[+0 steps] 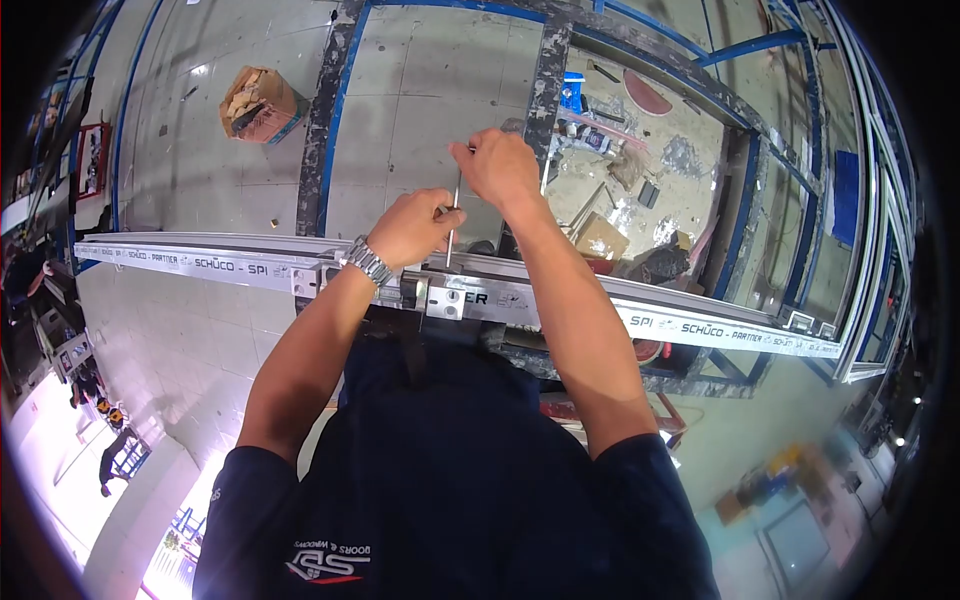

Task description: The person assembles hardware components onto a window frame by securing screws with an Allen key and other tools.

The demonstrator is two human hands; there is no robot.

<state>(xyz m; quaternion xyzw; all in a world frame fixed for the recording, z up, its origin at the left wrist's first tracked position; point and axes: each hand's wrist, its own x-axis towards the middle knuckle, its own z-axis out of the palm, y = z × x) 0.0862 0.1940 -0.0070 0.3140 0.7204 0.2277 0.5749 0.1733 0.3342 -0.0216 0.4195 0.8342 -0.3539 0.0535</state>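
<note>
A long aluminium profile (580, 300) with printed lettering lies across the blue and dark frame in front of my body. My left hand (412, 228), with a metal watch (370, 261) on its wrist, is closed around the lower part of a thin metal rod (456, 205) just above the profile. Higher up, my right hand (498, 168) has its fingers closed at the rod's top end. The rod stands nearly upright, its lower end at the profile. A small metal bracket (445, 302) sits on the near face of the profile, below my left hand.
A torn paper bag (262, 105) stands on the floor at upper left. Within the frame (340, 110), a lower board (690, 150) at right holds a blue item (572, 91), a reddish half disc (647, 92) and scraps. More long profiles (880, 230) stand at the far right.
</note>
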